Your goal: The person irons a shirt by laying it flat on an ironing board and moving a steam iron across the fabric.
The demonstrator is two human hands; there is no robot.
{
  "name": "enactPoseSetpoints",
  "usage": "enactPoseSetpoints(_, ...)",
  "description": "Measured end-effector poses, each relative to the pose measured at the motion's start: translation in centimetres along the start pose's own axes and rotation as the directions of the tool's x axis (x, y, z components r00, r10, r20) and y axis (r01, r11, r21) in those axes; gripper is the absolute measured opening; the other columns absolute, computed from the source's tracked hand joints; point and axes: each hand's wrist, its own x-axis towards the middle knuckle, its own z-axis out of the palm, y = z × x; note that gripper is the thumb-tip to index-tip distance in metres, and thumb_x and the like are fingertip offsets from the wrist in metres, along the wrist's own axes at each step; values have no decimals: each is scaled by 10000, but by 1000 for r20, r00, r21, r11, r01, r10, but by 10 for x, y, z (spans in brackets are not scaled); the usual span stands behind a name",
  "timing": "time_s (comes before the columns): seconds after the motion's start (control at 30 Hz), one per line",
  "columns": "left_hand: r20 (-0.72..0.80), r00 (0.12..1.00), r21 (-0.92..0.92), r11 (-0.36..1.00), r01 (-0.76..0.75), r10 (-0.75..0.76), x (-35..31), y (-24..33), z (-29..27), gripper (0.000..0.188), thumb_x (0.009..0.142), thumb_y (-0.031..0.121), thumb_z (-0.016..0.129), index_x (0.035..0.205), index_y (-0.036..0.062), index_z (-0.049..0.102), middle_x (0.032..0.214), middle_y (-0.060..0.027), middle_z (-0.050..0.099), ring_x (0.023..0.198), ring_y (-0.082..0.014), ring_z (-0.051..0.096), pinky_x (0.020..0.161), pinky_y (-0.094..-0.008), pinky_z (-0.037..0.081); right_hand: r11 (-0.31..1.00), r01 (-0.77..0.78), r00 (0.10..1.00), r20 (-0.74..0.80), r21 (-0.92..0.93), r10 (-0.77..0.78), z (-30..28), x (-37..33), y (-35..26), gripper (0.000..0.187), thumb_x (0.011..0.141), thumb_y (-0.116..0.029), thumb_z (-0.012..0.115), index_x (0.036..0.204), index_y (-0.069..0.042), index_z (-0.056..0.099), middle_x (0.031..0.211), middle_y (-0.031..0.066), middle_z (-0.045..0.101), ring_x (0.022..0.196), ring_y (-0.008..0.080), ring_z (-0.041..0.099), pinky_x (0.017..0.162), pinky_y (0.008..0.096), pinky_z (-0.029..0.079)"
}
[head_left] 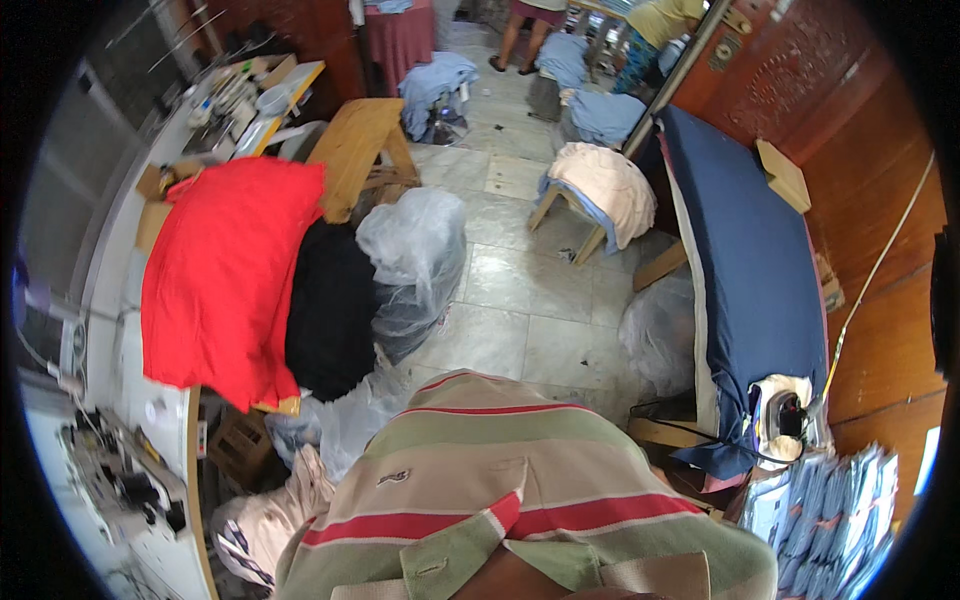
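Neither of my hands shows; my striped polo shirt [480,450] fills the lower middle and hides what is below it. To my left, a red cloth [235,275] is draped over a work surface, with black cloth [330,310] hanging beside it. On my right stands a long ironing table [745,260] covered in dark blue cloth. At its near end a clothes iron [788,415] rests on a pale pad. Bundles of folded blue garments [825,520] are stacked close by.
Clear plastic bags [415,260] lie left of the tiled floor [500,285]. A wooden bench [355,150] stands beyond them. Ahead, a stool holds peach cloth [605,190]. A sewing machine [130,480] sits at lower left. Two people stand at the far end.
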Motion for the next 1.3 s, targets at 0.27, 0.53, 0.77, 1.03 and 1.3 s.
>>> enactPoseSetpoints(0.27, 163, 924, 161, 915, -371, 346, 131, 227, -46, 236, 844, 219, 512, 975, 34, 576, 811, -90, 585, 706, -199, 557, 669, -347, 457, 959, -34, 997, 78, 280, 12, 23, -13, -24, 265, 849, -282, 546, 976, -70, 642, 922, 133, 654, 865, 288, 620, 742, 372, 467)
enactPoseSetpoints(0.53, 482, 779, 164, 833, -529, 400, 213, 492, 8, 227, 842, 213, 541, 991, 45, 576, 803, -57, 569, 689, -159, 506, 623, -300, 425, 960, 226, 967, -154, 165, -201, -110, 31, -130, 244, 840, -259, 542, 935, -66, 656, 869, 132, 663, 819, 298, 628, 711, 378, 470)
enactPoseSetpoints(0.77, 215, 733, 21, 747, -665, 646, 393, 711, 104, 353, 823, 217, 572, 1135, 56, 535, 914, -138, 637, 810, -213, 600, 732, -328, 467, 989, 112, 198, -973, -95, -116, -347, 172, -218, 251, 857, -127, 554, 1093, -41, 557, 1271, 183, 451, 1170, 348, 419, 990, 412, 313)
enactPoseSetpoints(1.03, -197, 895, 103, 916, -388, 401, 459, 928, 186, 636, 816, 331, 547, 1328, 3, 359, 1236, -252, 493, 1153, -394, 464, 980, -388, 363, 949, -316, 264, -960, 2, 90, -384, 264, -215, 528, 946, -435, 309, 1306, -68, 429, 1370, 177, 370, 1251, 347, 355, 1020, 447, 265)
enactPoseSetpoints(1.3, -215, 625, 557, 620, -552, 750, 403, 982, 156, 308, 905, 281, 416, 948, 35, 597, 959, -148, 622, 907, -322, 579, 790, -492, 416, 934, -350, 268, -949, 66, 167, -386, 268, -218, 550, 927, -459, 336, 1323, -83, 399, 1388, 148, 358, 1277, 325, 325, 1035, 446, 235)
